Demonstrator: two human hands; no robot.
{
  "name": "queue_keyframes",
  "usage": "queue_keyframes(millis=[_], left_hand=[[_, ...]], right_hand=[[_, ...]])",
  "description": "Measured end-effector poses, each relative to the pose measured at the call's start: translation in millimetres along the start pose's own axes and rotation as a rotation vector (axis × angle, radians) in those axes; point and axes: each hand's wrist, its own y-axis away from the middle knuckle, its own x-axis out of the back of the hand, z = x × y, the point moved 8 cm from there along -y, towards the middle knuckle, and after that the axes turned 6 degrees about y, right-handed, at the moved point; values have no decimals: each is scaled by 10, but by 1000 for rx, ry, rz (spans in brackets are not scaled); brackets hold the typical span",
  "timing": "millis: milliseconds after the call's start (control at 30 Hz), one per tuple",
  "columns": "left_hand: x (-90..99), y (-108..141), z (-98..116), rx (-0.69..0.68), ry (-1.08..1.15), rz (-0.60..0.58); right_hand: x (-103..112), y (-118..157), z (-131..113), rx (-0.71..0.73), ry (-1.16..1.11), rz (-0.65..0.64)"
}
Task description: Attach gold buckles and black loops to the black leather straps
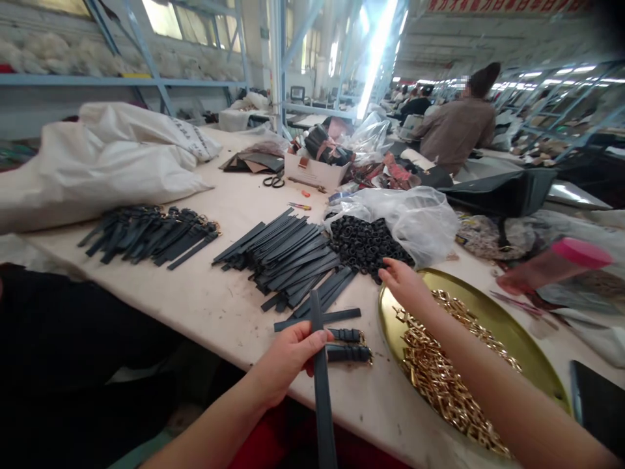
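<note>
My left hand [295, 352] is closed around a long dark strap [322, 397], its thumb pressed flat on the strap's face. The strap stands nearly upright toward me, its lower end past the table edge. My right hand [403, 283] reaches over the brass-coloured tray to the near edge of a pile of small black loops [366, 241]. Its fingers are stretched out and slightly apart at the loops; whether they touch one is unclear. Behind my left hand lie two buckled straps [349, 354] and a loose strap [342, 316]. A heap of plain dark straps [288, 254] lies beyond.
The round tray [532, 365] holds many gold-coloured buckles [439, 371]. Buckled straps [151, 231] are piled at left, before a white sack [117, 156]. Scissors [273, 182], a white box [312, 170], a pink-lidded container [556, 264] and a phone [598, 397] lie around. A person [456, 127] stands further back.
</note>
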Motion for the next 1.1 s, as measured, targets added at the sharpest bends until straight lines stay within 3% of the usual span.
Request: queue_keyframes(millis=[133,267,433,700,867,1100], left_hand=[[40,-95,-58,61,39,-1],[83,-187,-134,109,81,31],[77,-246,-198,126,70,27],[110,-136,-321,143,319,131],[156,-38,-336,97,135,133],[210,-32,-243,-129,-361,118]], right_hand=[[-35,-632,167,75,326,166],[-246,-842,237,-13,376,142],[-424,-622,37,44,439,101],[-400,-210,-356,294,425,34],[-186,49,-479,322,407,154],[-204,392,-520,351,414,50]])
